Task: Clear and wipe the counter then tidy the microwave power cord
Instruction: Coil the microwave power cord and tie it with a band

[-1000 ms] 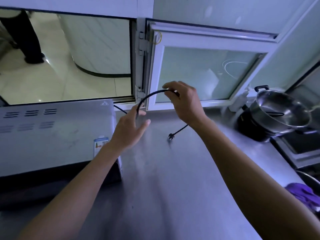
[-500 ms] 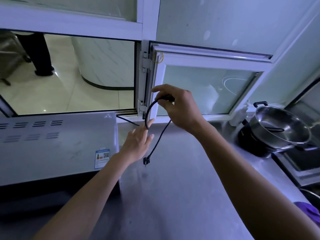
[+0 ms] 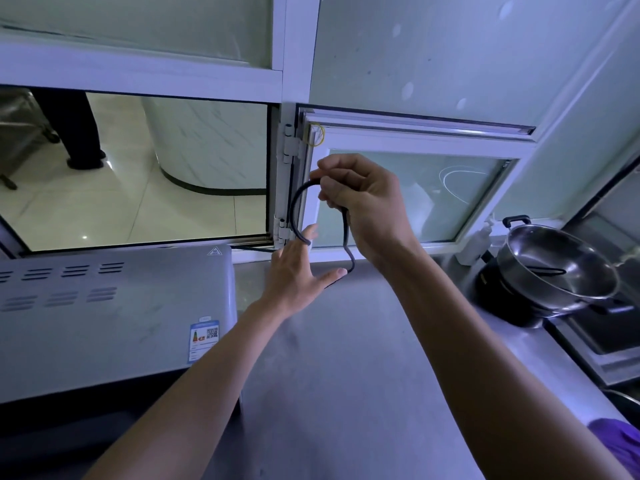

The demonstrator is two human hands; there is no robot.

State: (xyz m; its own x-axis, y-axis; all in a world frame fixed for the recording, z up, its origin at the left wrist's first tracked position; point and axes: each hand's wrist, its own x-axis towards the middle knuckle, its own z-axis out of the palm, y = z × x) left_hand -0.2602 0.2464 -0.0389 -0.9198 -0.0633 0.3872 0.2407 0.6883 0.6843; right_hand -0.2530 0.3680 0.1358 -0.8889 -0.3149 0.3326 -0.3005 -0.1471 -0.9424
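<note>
The black microwave power cord point(image 3: 294, 209) arches in a loop above the steel counter point(image 3: 346, 358), in front of the white window frame. My right hand point(image 3: 363, 206) grips the top of the loop, fingers curled round the cord. My left hand point(image 3: 298, 275) is below it with straight, spread fingers; the cord passes against its fingertips and thumb. The cord's free end and plug are hidden behind my left hand. The grey microwave point(image 3: 110, 313) stands at the left on the counter, with the cord running out behind its back right corner.
A steel pot point(image 3: 557, 271) sits on a black cooker at the right, beside a white bottle point(image 3: 478, 244). A purple cloth point(image 3: 620, 441) lies at the lower right edge. Through the open hatch, a person's legs point(image 3: 79, 129) stand on a tiled floor.
My right hand has drawn the cord in closer, making the loop smaller. The plug, dangling over the counter before, has gone behind my left hand. The view has tilted up.
</note>
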